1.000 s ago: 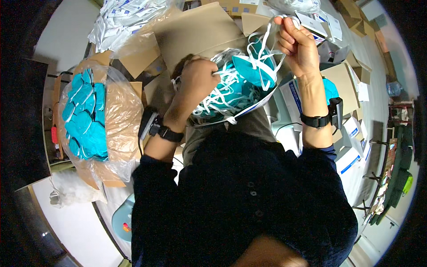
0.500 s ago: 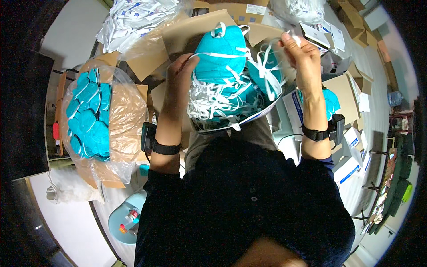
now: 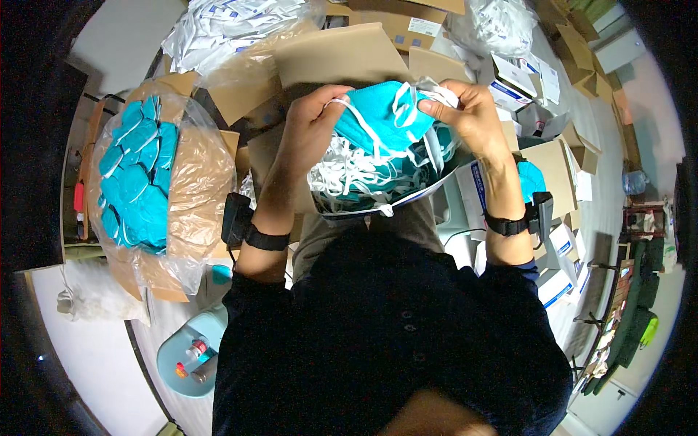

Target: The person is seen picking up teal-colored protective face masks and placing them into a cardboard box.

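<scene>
A teal cup-shaped face mask (image 3: 382,116) with white straps is stretched between my two hands, tilted over an open box. My left hand (image 3: 318,116) pinches its left edge and a strap. At the opposite edge, my right hand (image 3: 469,116) is closed on the mask, its thumb lying over the gathered white straps. Below sits the box (image 3: 414,195) on my lap, filled with more teal masks whose white straps (image 3: 352,174) lie in a tangle on top. Some masks at the box's right side are partly hidden by my right hand.
A plastic-lined carton with teal masks (image 3: 138,178) stands at left. Bags of white packets (image 3: 236,29) lie beyond. At right are white and blue boxes (image 3: 509,83) and an open carton (image 3: 550,163) with a teal mask. A light blue stool (image 3: 174,345) holds a bottle.
My right hand has come left and down, from holding straps aloft to gripping the mask's right edge. The mask has turned and tipped lower between both hands.
</scene>
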